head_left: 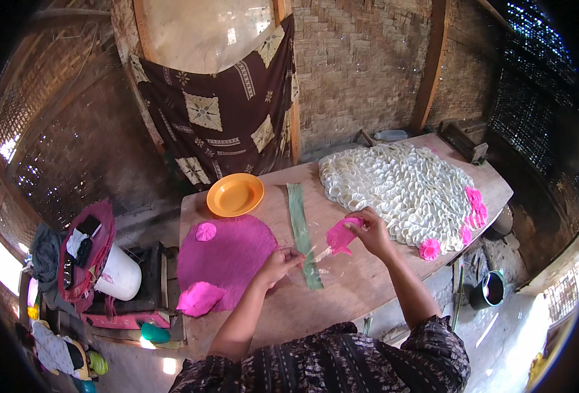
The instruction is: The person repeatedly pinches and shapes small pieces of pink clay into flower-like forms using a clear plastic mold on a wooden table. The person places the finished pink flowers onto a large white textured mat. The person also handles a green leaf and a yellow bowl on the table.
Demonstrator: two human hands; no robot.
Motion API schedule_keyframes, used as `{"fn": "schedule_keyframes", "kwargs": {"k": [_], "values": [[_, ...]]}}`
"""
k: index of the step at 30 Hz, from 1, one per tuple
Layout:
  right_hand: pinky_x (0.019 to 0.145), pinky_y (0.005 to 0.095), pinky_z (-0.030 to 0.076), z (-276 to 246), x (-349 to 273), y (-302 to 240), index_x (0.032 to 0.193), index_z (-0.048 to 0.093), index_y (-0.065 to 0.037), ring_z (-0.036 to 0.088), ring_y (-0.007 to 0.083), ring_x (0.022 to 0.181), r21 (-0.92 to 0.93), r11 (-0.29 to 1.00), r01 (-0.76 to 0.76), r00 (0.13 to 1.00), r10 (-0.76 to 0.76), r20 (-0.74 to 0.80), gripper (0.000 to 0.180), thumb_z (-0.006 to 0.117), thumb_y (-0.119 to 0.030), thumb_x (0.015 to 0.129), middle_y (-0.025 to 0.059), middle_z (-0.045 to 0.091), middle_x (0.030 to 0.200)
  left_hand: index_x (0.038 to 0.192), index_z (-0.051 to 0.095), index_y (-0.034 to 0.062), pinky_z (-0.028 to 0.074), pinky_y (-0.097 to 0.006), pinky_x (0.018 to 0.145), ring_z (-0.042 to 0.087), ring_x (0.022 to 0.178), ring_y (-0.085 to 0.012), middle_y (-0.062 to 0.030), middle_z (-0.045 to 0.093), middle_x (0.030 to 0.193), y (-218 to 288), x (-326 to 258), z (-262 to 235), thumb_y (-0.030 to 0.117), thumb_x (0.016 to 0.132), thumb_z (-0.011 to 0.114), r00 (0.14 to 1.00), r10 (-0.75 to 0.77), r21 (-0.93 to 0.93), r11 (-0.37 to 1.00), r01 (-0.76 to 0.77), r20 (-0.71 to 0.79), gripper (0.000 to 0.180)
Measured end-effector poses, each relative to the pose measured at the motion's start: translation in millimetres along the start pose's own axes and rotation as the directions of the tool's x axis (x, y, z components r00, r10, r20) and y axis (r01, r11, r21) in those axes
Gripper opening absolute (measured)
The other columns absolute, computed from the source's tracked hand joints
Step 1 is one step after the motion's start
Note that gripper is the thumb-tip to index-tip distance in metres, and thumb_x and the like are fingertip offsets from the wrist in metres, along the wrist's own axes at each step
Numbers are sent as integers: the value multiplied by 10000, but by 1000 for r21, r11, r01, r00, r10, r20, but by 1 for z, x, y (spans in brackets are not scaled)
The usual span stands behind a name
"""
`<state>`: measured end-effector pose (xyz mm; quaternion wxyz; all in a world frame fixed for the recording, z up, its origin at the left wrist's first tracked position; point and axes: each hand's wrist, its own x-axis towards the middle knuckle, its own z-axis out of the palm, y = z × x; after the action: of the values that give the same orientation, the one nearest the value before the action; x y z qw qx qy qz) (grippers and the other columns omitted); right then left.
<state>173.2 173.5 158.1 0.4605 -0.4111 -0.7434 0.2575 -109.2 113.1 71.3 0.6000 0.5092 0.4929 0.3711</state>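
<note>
My right hand (370, 230) is closed on a soft, bright pink piece (343, 237) with a ragged lower edge, raised over the wooden table (361, 288). My left hand (281, 264) is pinched, its fingertips beside the green leaf strip (300, 229); what they grip is too small to make out. Shiny clear plastic (322, 257) lies between the hands, partly across the strip. To the left, a round magenta mat (227, 259) carries a pink ruffled disc (205, 231) and a crumpled pink piece (201, 299). On the right spreads a pile of pale, cupped rounds (394, 187).
An orange bowl (235, 195) stands at the table's far left. Pink ruffled rounds (429, 249) edge the pale pile. Left of the table are a white bucket (120, 275) and a pink bag (83, 262). A dark pot (488, 290) sits on the floor at right.
</note>
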Motion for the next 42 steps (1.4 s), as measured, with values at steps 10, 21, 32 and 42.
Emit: {"fn": "schedule_keyframes", "kwargs": {"k": [10,21,32,42], "values": [[693,308,497,8,-2,-8,1010,723,-64,602,190,777,8,1000,-1,990,3,-141,216,758,-110,802,102,630,905,1219,570,-31,500,-326,858,637,1010,-214,-94,656,1152,31,-25,17,403,906,649,907,333,406,889,-211,-258,541],[690,257,500,68,-18,-23,1001,700,21,614,100,768,399,876,-272,960,274,52,224,703,-168,881,52,693,865,1216,572,0,529,-382,906,638,1017,-202,-104,647,1147,46,-22,56,446,937,562,991,25,-713,692,-112,-132,526],[659,246,474,80,-26,-6,977,711,7,578,79,740,510,806,-299,946,319,51,205,691,-179,894,22,669,819,1053,645,-25,519,-257,770,639,854,-111,-50,675,971,18,-11,60,60,875,684,934,79,-514,817,-260,-348,200],[642,264,470,96,-30,26,961,723,-15,591,120,696,526,785,-326,916,401,-31,229,704,-227,879,27,670,782,1134,590,-10,502,-278,864,625,940,-134,-51,637,1045,6,-6,59,-20,857,650,930,177,-504,800,-327,-322,285]]}}
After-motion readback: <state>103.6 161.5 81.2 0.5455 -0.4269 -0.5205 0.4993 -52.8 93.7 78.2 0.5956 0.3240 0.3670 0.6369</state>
